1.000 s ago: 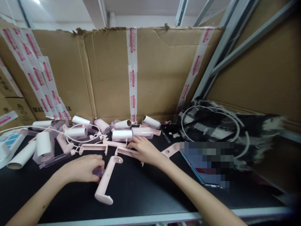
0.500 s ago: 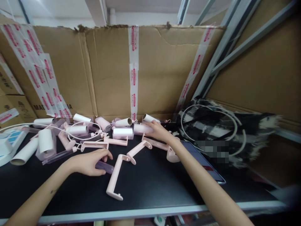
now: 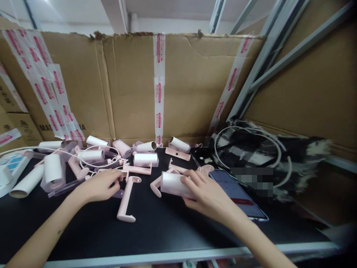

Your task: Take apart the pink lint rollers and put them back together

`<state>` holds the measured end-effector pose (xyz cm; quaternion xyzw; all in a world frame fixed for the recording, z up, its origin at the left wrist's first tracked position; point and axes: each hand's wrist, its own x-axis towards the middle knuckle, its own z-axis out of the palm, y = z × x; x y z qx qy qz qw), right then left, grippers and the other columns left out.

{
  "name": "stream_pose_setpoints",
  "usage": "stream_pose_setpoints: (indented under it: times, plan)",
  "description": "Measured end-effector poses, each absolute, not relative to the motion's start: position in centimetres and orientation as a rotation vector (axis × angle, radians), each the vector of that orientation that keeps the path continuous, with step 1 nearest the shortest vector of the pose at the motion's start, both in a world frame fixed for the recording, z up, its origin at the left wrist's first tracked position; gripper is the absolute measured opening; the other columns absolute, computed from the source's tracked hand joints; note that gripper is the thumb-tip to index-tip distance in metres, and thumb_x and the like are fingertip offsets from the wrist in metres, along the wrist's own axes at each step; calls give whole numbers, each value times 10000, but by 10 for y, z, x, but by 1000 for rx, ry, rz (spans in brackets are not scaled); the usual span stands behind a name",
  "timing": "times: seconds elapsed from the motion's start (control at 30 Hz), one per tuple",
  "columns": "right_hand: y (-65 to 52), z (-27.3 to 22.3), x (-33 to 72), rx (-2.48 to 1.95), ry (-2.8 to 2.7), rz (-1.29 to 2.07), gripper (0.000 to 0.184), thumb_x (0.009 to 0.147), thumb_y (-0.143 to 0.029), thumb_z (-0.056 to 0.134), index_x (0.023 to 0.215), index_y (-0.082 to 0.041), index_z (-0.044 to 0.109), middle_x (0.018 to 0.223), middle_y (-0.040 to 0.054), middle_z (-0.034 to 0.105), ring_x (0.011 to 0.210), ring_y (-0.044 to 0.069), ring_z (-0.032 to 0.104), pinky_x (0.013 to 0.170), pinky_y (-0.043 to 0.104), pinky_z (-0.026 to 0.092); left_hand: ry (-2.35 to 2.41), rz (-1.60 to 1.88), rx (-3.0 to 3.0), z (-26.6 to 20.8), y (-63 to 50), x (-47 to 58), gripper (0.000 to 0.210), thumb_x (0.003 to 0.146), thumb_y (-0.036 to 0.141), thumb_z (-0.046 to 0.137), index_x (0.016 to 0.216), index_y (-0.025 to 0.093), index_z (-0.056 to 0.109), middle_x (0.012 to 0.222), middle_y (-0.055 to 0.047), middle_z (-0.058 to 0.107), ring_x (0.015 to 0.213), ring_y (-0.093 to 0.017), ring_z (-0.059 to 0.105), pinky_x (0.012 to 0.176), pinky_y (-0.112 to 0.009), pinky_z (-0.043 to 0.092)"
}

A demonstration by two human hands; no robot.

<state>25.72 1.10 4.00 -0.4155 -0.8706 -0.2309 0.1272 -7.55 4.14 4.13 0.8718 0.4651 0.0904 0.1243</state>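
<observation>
The right end of a white cylindrical roll in a translucent lilac plastic case [image 3: 173,184] is hidden by the right hand [image 3: 210,193], by whose curled fingers and thumb it is gripped near the middle of the black tabletop [image 3: 178,234]. Behind that roll, a pale pink plastic bracket with a rounded end [image 3: 155,186] is largely covered, only its left part being shown.

By the left hand [image 3: 103,185], a translucent purple plastic piece [image 3: 119,194] is mostly concealed; the fingers are bent, but whether anything is pinched in that grip cannot be told from this angle. Just beside it, a pale pink U-shaped plastic bracket [image 3: 126,201] is seen whole.

A flat phone with a blue-grey screen [image 3: 227,184] is blurred out at its upper right and overlapped by the right forearm at its lower left. At the far left, a white power strip with blue markings [image 3: 15,171] is cut off by the frame.

The front of the surface is bounded by a grey metal edge [image 3: 156,258], with room for moving left between it and both hands. The rear is closed off by a tall brown cardboard sheet [image 3: 134,93], against which more cased rolls are crowded.
</observation>
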Motion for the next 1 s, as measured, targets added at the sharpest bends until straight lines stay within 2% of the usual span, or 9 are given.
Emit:
stream_pose_setpoints:
  times: [0.07, 0.17, 0.23, 0.33, 0.53, 0.67, 0.77, 0.87, 1.0]
  plan:
    - [3, 21, 266, -1270, -2481, -810, 234, 714, -150, 589, 943, -158, 544, 952, 132, 584, 830, 287, 557, 679, 384, 470, 1411, 375, 2588, 39, 40, -67, 248, 850, 367, 368, 920, 204, 542, 942, -72, 595, 894, -247, 544, 789, -355, 408]
    - [-1, 5, 278, -1271, -2415, -795, 265, 780, -301, 601, 985, -141, 550, 985, 154, 595, 870, 301, 564, 733, 408, 464, 1416, 439, 2613, 33, 36, -56, 395, 810, 537, 429, 992, 199, 521, 982, -92, 576, 917, -281, 544, 788, -380, 416]
    - [-2, 6, 281, -1267, -2407, -667, 294, 811, -385, 563, 1005, -164, 554, 1015, 134, 599, 924, 294, 560, 771, 409, 452, 1393, 397, 2580, 29, 34, -53, 486, 789, 573, 447, 1107, 206, 474, 1071, -105, 546, 908, -284, 557, 790, -389, 421]
    - [2, 21, 281, -1377, -2337, -466, 290, 855, -389, 494, 1061, -195, 557, 1036, 106, 593, 977, 282, 547, 819, 415, 433, 1368, 295, 2493, 26, 32, -53, 544, 803, 580, 413, 1229, 243, 391, 1194, -104, 480, 846, -253, 584, 768, -372, 435]
    - [45, 47, 273, -1220, -2643, 144, 422, 902, -403, 407, 1305, -280, 428, 1066, 69, 519, 941, 207, 560, 843, 352, 439, 1340, 204, 2471, 33, 28, -53, 517, 808, 563, 416, 1237, 275, 400, 1197, -76, 457, 796, -218, 592, 732, -334, 442]
    - [67, 47, 259, -1039, -2708, 282, 391, 899, -406, 423, 1240, -225, 485, 1031, 65, 497, 904, 181, 546, 864, 325, 421, 1357, 225, 2520, 31, 26, -51, 520, 798, 575, 431, 1207, 254, 438, 1127, -69, 507, 784, -215, 593, 698, -321, 454]
    - [70, 52, 253, -964, -2673, 252, 356, 880, -421, 455, 1129, -175, 515, 1032, 81, 501, 919, 198, 518, 854, 344, 415, 1483, 363, 2688, 26, 26, -49, 537, 780, 593, 448, 1150, 207, 495, 1063, -96, 554, 916, -282, 567, 718, -364, 462]
    - [63, 71, 254, -937, -2646, 311, 253, 875, -379, 476, 1021, -176, 517, 1015, 73, 523, 917, 198, 512, 829, 337, 419, 1598, 592, 2807, 23, 28, -46, 568, 770, 594, 473, 1156, 179, 492, 1075, -126, 558, 1019, -325, 514, 788, -431, 451]
    - [52, 99, 254, -947, -2510, 303, 203, 856, -371, 507, 945, -189, 491, 992, 60, 527, 910, 193, 502, 787, 303, 429, 1379, 873, 2616, 27, 29, -35, 494, 831, 512, 452, 1225, 219, 395, 1176, -100, 513, 1125, -268, 468, 941, -433, 389]
